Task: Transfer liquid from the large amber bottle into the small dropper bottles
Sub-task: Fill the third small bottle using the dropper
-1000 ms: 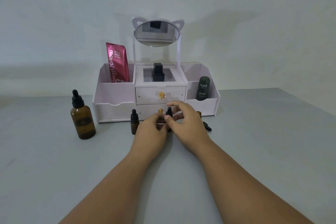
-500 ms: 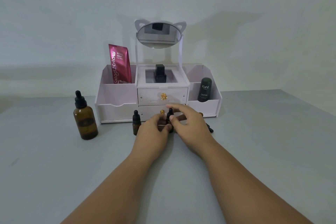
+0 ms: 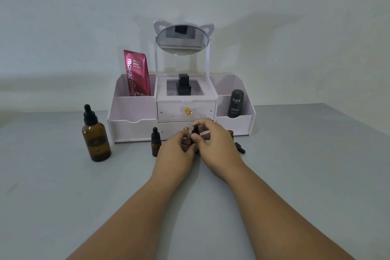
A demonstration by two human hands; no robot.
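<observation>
Hands meet over the middle small dropper bottle, just in front of the organiser on the desk. The left hand steadies its body while the right hand pinches its black dropper cap between thumb and fingers, seemingly to unscrew it.

Risk, as I judge it: the little bottle is light and narrow, so a hard twist could tip it, or knock the capped small bottle standing just left of the hands. To the right of the hands, an open amber bottle stands mostly hidden, and a stray sleeve or wrist could topple it or roll its loose dropper away.

Count: three small bottles, one capped, one being handled, one open; one loose dropper; one large amber bottle, capped, well to the left and untouched.
</observation>
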